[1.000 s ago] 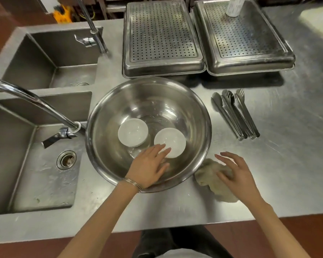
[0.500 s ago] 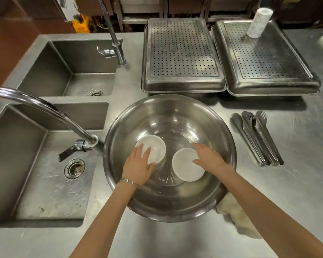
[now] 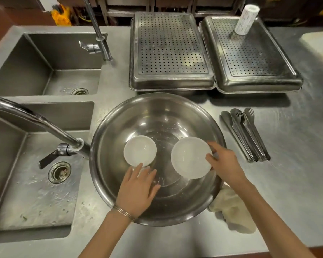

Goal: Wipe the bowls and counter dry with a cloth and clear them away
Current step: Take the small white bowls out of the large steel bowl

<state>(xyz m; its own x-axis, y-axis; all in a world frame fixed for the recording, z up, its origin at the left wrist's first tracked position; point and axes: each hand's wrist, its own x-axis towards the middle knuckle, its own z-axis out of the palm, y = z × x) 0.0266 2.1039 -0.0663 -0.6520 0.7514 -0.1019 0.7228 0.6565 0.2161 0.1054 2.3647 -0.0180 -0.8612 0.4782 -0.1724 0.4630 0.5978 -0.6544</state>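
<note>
A large steel mixing bowl point(image 3: 119, 127) stands on the steel counter point(image 3: 296, 146) with two small white bowls inside. My right hand point(image 3: 224, 164) pinches the right white bowl point(image 3: 189, 158) by its right rim and holds it tilted, lifted off the bottom. The left white bowl point(image 3: 139, 149) rests in the big bowl. My left hand point(image 3: 137, 189) hovers just below it with fingers straight, fingertips at its near rim. A crumpled beige cloth point(image 3: 233, 215) lies on the counter by the big bowl's right front, partly under my right forearm.
Two sinks point(image 3: 26, 183) with long taps point(image 3: 35, 118) lie at the left. Two perforated steel trays point(image 3: 170, 51) sit at the back, the right one bearing a white patterned cup point(image 3: 245, 19). Steel tongs point(image 3: 244, 135) lie right of the big bowl.
My right hand left the cloth, reached into the big bowl and took the right white bowl, now raised and tilted. My left hand moved to the left bowl, then drew back slightly.
</note>
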